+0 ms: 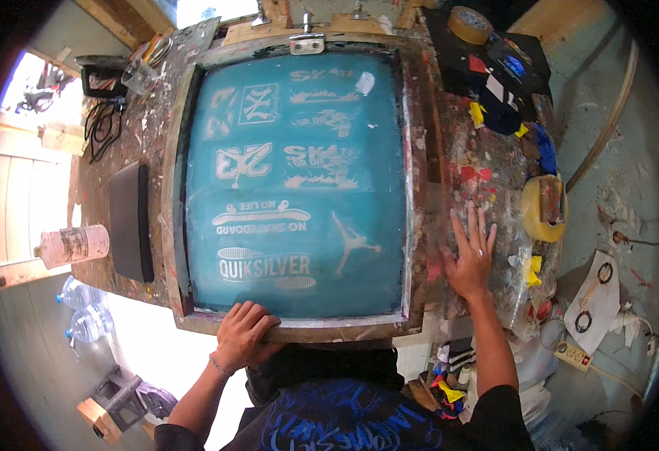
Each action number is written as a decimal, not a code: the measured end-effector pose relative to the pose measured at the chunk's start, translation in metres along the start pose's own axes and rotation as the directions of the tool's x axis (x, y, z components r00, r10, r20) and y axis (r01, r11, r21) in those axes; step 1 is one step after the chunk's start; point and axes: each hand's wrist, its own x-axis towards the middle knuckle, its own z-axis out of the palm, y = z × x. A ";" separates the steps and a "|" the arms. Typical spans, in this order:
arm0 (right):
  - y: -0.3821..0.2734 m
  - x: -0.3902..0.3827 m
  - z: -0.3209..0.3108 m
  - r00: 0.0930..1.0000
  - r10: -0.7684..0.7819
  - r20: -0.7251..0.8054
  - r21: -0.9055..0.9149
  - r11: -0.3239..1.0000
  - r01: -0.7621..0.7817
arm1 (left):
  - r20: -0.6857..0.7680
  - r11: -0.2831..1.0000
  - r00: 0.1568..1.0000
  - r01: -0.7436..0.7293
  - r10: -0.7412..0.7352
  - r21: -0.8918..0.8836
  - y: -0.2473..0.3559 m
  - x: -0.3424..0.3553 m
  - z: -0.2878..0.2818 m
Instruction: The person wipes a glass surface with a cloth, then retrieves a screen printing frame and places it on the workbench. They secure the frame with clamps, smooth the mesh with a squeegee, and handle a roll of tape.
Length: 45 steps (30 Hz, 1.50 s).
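A silk-screen printing frame point(413, 225) lies in front of me, its wooden sides around a teal mesh point(269, 203) with several pale stencil designs. A metal hinge clamp point(307, 45) grips its far rail. My left hand point(245, 334) is closed over the near rail, fingers curled onto its inner edge. My right hand point(468, 255) rests on the paint-stained table point(480, 199) just right of the frame, fingers spread and holding nothing.
Right of my right hand sit a yellow tub point(543, 208) and yellow scraps point(533, 270). A tape roll point(470, 25) lies at the far right. On the left are a dark flat slab point(131, 223), a pinkish bottle point(75, 246), a clear cup point(139, 77) and a coiled black cable point(104, 128).
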 end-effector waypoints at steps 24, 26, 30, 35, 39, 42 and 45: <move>-0.007 -0.009 -0.004 0.999 0.011 0.053 -0.040 0.999 -0.009 | -0.129 1.000 0.991 -0.015 0.016 0.005 0.006 -0.004 0.001; -0.007 -0.010 -0.003 0.999 0.011 0.048 -0.058 0.998 -0.008 | -0.137 1.000 0.990 -0.014 0.017 0.020 0.007 -0.004 0.002; -0.006 -0.011 -0.005 0.999 0.022 0.045 -0.018 1.000 -0.021 | -0.156 0.999 0.987 -0.023 0.028 0.029 0.007 -0.003 0.004; -0.008 -0.012 -0.008 0.999 0.006 0.042 0.021 1.000 -0.007 | -0.153 1.000 0.988 -0.019 0.022 0.019 0.011 -0.001 0.001; -0.004 -0.011 -0.006 1.000 -0.006 0.026 0.021 1.000 0.006 | -0.164 0.999 0.986 -0.032 0.032 0.003 0.010 0.000 0.003; -0.014 -0.007 -0.008 0.998 -0.025 0.057 -0.015 1.000 0.026 | -0.137 1.000 0.990 -0.014 0.014 0.001 0.005 -0.008 0.005; -0.013 -0.013 -0.007 0.997 0.014 0.082 -0.055 0.998 -0.009 | -0.160 0.997 0.985 -0.072 0.070 -0.004 -0.008 -0.009 0.011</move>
